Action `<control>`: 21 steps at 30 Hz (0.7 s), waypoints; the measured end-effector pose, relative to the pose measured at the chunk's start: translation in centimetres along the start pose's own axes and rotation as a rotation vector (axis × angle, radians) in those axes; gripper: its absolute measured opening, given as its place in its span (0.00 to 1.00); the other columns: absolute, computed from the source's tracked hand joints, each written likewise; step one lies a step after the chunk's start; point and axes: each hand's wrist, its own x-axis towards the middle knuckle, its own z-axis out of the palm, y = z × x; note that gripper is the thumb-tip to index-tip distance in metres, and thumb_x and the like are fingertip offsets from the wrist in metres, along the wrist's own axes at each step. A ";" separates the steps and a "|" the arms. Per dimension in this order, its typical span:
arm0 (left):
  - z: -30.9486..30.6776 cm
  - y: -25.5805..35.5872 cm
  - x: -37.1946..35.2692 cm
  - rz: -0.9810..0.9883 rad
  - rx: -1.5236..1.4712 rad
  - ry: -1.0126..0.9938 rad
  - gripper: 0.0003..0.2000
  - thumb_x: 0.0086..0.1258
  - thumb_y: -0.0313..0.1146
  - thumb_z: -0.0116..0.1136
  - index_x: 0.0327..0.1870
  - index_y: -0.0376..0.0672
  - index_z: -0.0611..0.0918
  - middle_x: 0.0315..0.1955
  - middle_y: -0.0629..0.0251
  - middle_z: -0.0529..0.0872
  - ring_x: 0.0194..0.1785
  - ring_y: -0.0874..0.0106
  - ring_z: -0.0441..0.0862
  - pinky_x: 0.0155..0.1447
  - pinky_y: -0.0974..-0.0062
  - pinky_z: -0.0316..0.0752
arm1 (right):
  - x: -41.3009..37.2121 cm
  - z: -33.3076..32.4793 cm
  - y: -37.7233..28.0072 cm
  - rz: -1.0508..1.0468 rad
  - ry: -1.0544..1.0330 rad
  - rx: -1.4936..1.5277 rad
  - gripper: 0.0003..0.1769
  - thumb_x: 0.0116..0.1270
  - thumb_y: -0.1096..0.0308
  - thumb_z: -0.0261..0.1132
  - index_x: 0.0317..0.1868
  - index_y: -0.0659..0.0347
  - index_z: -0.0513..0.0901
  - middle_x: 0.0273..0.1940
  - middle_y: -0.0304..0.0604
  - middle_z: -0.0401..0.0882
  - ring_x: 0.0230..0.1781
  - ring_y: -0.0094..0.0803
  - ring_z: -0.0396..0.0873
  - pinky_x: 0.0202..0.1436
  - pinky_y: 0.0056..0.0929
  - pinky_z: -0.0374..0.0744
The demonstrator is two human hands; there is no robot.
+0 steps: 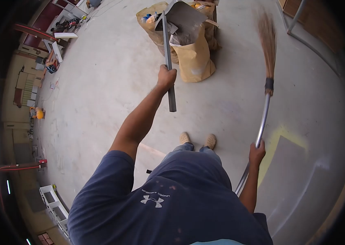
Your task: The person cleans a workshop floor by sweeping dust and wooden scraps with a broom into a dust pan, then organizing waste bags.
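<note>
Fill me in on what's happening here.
A person standing on the open floor has a long-handled dustpan in the left hand, its pan at the mouth of a yellow sack. The right hand grips a broom off to the side. Whether anything is dropping into the sack, I can't tell.

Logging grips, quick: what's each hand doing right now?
Left hand: closed around the handle of the dustpan, whose pan is over an open yellow sack.
Right hand: closed around the handle of the broom.
</note>
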 end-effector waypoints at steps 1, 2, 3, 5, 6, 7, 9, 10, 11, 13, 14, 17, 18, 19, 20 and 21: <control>0.2 0.0 -0.1 0.023 0.039 0.013 0.20 0.54 0.33 0.51 0.46 0.30 0.68 0.32 0.44 0.80 0.37 0.53 0.80 0.44 0.63 0.74 | 1.4 0.2 -2.2 0.019 -0.006 0.021 0.22 0.53 0.72 0.60 0.51 0.68 0.74 0.39 0.58 0.80 0.40 0.50 0.80 0.43 0.39 0.76; -0.1 0.7 -0.7 0.025 0.035 0.012 0.20 0.54 0.33 0.51 0.46 0.30 0.68 0.32 0.44 0.80 0.37 0.53 0.80 0.44 0.63 0.74 | 2.5 0.7 -3.6 0.017 -0.001 0.020 0.22 0.53 0.72 0.60 0.51 0.68 0.74 0.39 0.58 0.80 0.40 0.50 0.80 0.43 0.39 0.76; -0.5 1.9 -2.0 0.053 0.068 0.028 0.20 0.55 0.33 0.50 0.47 0.30 0.67 0.33 0.42 0.80 0.39 0.50 0.79 0.46 0.61 0.73 | 3.5 1.1 -4.8 -0.018 0.025 0.086 0.24 0.53 0.73 0.60 0.53 0.67 0.73 0.42 0.58 0.79 0.43 0.50 0.79 0.45 0.39 0.76; -0.9 2.5 -3.3 0.082 0.091 0.050 0.21 0.55 0.33 0.50 0.48 0.30 0.66 0.34 0.39 0.79 0.41 0.47 0.79 0.48 0.60 0.72 | 5.2 1.4 -7.8 -0.063 0.054 0.150 0.25 0.54 0.73 0.60 0.55 0.66 0.71 0.46 0.59 0.78 0.46 0.50 0.79 0.47 0.39 0.76; -1.4 2.3 -3.7 0.103 0.122 0.061 0.21 0.56 0.33 0.50 0.49 0.31 0.66 0.35 0.39 0.79 0.42 0.46 0.78 0.48 0.59 0.72 | 5.5 1.2 -9.8 -0.126 0.089 0.160 0.27 0.55 0.73 0.58 0.58 0.64 0.69 0.50 0.59 0.75 0.49 0.50 0.77 0.49 0.39 0.75; -1.8 2.0 -3.9 0.121 0.156 0.073 0.21 0.56 0.32 0.49 0.50 0.32 0.65 0.35 0.38 0.79 0.42 0.45 0.78 0.48 0.58 0.71 | 6.0 1.1 -11.4 -0.188 0.120 0.170 0.29 0.56 0.73 0.57 0.62 0.63 0.66 0.54 0.58 0.73 0.52 0.49 0.76 0.52 0.38 0.75; -2.5 1.0 -4.5 0.123 0.162 0.088 0.21 0.56 0.32 0.49 0.51 0.32 0.65 0.36 0.36 0.79 0.42 0.44 0.77 0.48 0.57 0.71 | 7.2 0.8 -13.6 -0.195 0.110 0.170 0.31 0.57 0.74 0.56 0.64 0.61 0.63 0.57 0.58 0.71 0.54 0.49 0.74 0.54 0.38 0.74; -3.0 0.7 -4.9 0.119 0.179 0.092 0.22 0.56 0.32 0.49 0.51 0.32 0.65 0.36 0.36 0.79 0.43 0.44 0.77 0.48 0.57 0.71 | 7.7 0.7 -14.6 -0.199 0.105 0.168 0.33 0.58 0.74 0.54 0.66 0.60 0.60 0.59 0.58 0.68 0.57 0.49 0.72 0.56 0.39 0.73; -3.4 0.4 -5.1 0.116 0.196 0.094 0.22 0.56 0.32 0.49 0.52 0.32 0.65 0.36 0.37 0.79 0.43 0.44 0.77 0.47 0.57 0.72 | 8.3 0.3 -15.5 -0.198 0.106 0.169 0.33 0.58 0.74 0.54 0.66 0.60 0.60 0.59 0.58 0.68 0.57 0.49 0.72 0.56 0.39 0.73; -4.0 0.0 -6.1 0.123 0.207 0.089 0.22 0.57 0.31 0.49 0.53 0.31 0.64 0.35 0.38 0.79 0.41 0.46 0.78 0.46 0.58 0.72 | 8.9 -0.2 -16.5 -0.134 0.022 0.193 0.34 0.58 0.74 0.53 0.67 0.62 0.58 0.60 0.59 0.67 0.58 0.48 0.71 0.58 0.39 0.72; -4.4 0.6 -6.5 0.087 0.195 0.068 0.22 0.57 0.31 0.49 0.53 0.31 0.64 0.34 0.40 0.79 0.39 0.47 0.78 0.45 0.59 0.72 | 9.2 0.0 -17.0 -0.134 0.023 0.193 0.34 0.58 0.74 0.53 0.67 0.62 0.58 0.60 0.59 0.67 0.58 0.48 0.71 0.58 0.39 0.72; -5.1 0.0 -6.5 0.090 0.182 0.057 0.22 0.56 0.30 0.48 0.53 0.31 0.64 0.32 0.43 0.79 0.36 0.51 0.79 0.43 0.61 0.72 | 9.8 3.7 -15.1 -0.181 -0.223 0.226 0.37 0.55 0.74 0.55 0.68 0.62 0.56 0.60 0.61 0.67 0.53 0.49 0.75 0.55 0.39 0.74; -5.1 0.3 -6.7 0.071 0.178 0.041 0.22 0.56 0.30 0.48 0.53 0.31 0.64 0.31 0.44 0.79 0.35 0.52 0.79 0.42 0.62 0.72 | 10.2 6.7 -12.4 -0.306 -0.231 0.141 0.38 0.54 0.74 0.55 0.68 0.61 0.56 0.59 0.62 0.68 0.50 0.49 0.77 0.53 0.38 0.74; -5.2 0.5 -6.9 0.053 0.171 0.025 0.22 0.56 0.29 0.48 0.53 0.32 0.64 0.31 0.44 0.79 0.35 0.53 0.79 0.42 0.62 0.73 | 9.8 7.1 -12.3 -0.305 -0.226 0.135 0.38 0.54 0.74 0.55 0.68 0.61 0.56 0.59 0.62 0.68 0.50 0.49 0.77 0.53 0.38 0.74; -5.0 0.3 -6.8 0.086 0.164 0.033 0.22 0.56 0.29 0.49 0.53 0.32 0.65 0.30 0.46 0.79 0.33 0.54 0.79 0.41 0.63 0.73 | 9.3 7.6 -12.6 -0.271 -0.450 -0.021 0.38 0.54 0.74 0.55 0.68 0.61 0.57 0.58 0.61 0.69 0.50 0.49 0.77 0.53 0.37 0.74; -4.9 -0.2 -6.5 0.087 0.160 0.036 0.22 0.56 0.29 0.49 0.53 0.32 0.65 0.30 0.46 0.79 0.33 0.54 0.79 0.41 0.63 0.73 | 9.0 7.8 -12.8 -0.236 -0.674 -0.177 0.38 0.53 0.74 0.54 0.68 0.62 0.58 0.57 0.61 0.70 0.49 0.49 0.77 0.52 0.35 0.74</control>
